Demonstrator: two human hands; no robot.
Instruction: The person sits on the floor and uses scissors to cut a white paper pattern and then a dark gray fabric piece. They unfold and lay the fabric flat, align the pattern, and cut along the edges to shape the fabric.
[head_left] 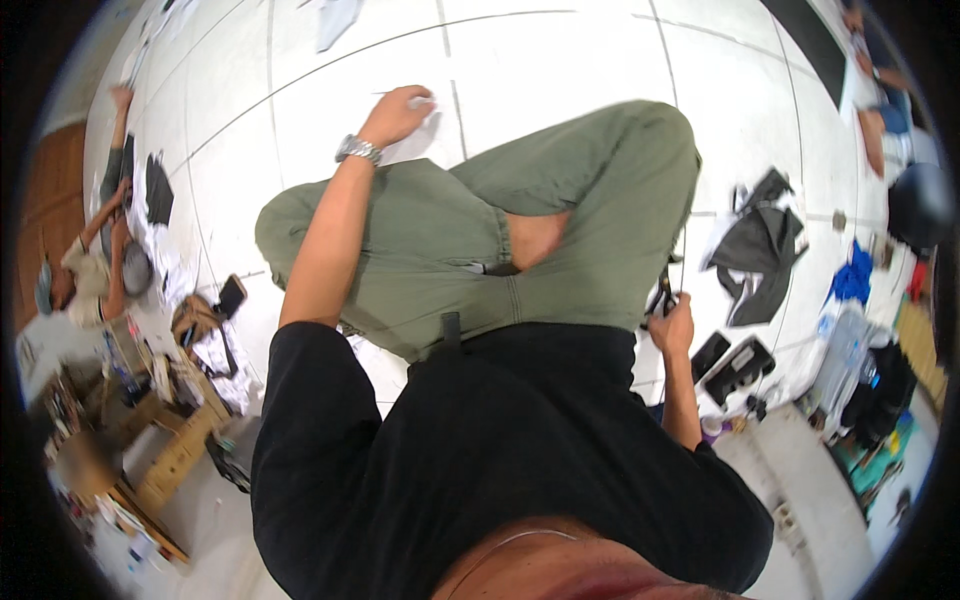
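Legs in green trousers [560, 210] are crossed on the white tiled floor [560, 60]. Left hand [397, 113] reaches out, fingers pressing a white cloth [425, 103] flat on a tile. Right hand [672, 327] has fingers wrapped around dark scissors [664, 290], by the knee.

A crumpled dark grey garment [760, 250] lies on the white tiled floor [560, 70], just right of the right hand. Two flat black cases [735, 365] sit below it. A low wooden bench [170, 450] stands well left, below the left hand.
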